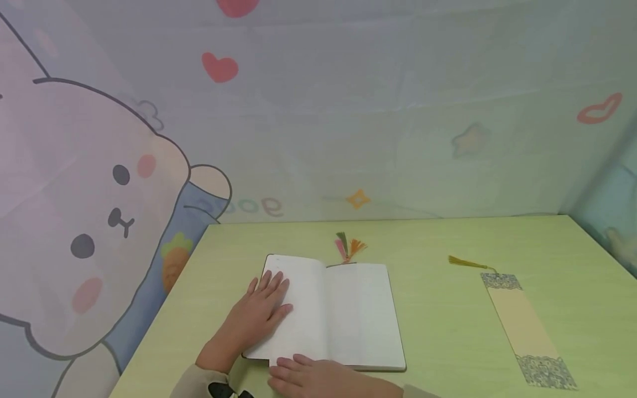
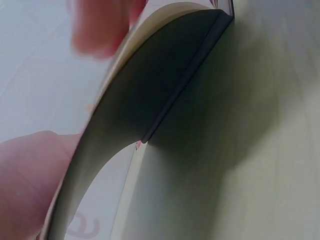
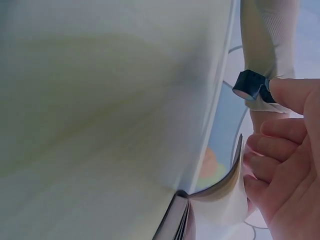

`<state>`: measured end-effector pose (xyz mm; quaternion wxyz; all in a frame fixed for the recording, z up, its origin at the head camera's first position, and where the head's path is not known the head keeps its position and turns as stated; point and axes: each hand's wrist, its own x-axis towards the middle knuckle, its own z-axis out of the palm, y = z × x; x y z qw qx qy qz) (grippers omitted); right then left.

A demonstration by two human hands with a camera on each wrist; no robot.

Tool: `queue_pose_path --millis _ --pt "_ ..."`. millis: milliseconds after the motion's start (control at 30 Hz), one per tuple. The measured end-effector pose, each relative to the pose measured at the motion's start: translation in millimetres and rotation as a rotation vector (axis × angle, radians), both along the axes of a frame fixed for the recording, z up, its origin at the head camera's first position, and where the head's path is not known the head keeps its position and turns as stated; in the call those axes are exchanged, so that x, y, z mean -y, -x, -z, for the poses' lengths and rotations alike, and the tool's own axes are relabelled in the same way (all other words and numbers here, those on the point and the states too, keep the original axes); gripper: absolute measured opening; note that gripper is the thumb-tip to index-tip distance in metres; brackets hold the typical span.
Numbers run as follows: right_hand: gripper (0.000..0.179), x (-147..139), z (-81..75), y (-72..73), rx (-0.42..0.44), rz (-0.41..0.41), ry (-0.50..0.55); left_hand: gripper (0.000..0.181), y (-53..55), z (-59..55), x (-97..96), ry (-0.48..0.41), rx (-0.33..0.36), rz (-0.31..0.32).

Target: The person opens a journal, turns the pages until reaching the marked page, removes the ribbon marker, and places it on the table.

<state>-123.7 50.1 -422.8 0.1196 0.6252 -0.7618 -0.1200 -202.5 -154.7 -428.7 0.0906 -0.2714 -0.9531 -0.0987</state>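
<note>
An open notebook (image 1: 365, 315) with blank white pages and a dark cover lies on the table. My left hand (image 1: 259, 312) rests on its left page, fingers straight and slightly spread. In the left wrist view the cover (image 2: 165, 75) curves upward, with blurred fingers on its page side. My right hand (image 1: 323, 378) lies palm down by the notebook's lower edge; in the right wrist view its fingers bend slightly near the raised pages (image 3: 220, 205) and pinch nothing visible. Green, pink and orange tassels (image 1: 355, 247) stick out past the notebook's top edge.
To the right, a long cream bookmark (image 1: 525, 320) with patterned ends and a yellow-green tassel (image 1: 468, 262) lies on the light green table (image 1: 433, 309). A printed cloth (image 1: 348, 110) with a cartoon bear and hearts hangs behind and at the left.
</note>
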Motion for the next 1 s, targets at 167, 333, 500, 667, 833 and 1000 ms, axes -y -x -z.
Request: queue_pose_path --millis 167,333,500,667,833,1000 --pt "0.047 -8.9 -3.1 -1.1 0.081 0.026 0.002 0.052 2.9 2.5 3.5 0.013 -0.023 -0.005" --pt "0.051 -19.3 -6.5 1.2 0.193 0.106 0.032 0.049 4.8 2.3 6.2 0.007 -0.052 -0.003" --pt "0.052 -37.7 -9.8 1.7 0.264 0.204 0.139 0.045 6.3 0.9 9.1 0.009 -0.067 0.014" --pt "0.054 -64.0 -9.5 1.7 0.501 0.386 0.286 0.042 8.1 0.0 11.3 -0.004 -0.046 0.019" --pt "0.054 -89.3 -4.0 3.8 0.421 0.468 0.352 0.042 10.3 2.1 13.9 -0.062 -0.015 0.033" --pt "0.054 -107.8 1.2 6.2 0.389 0.549 0.393 0.047 12.7 6.7 17.4 -0.112 0.026 0.024"
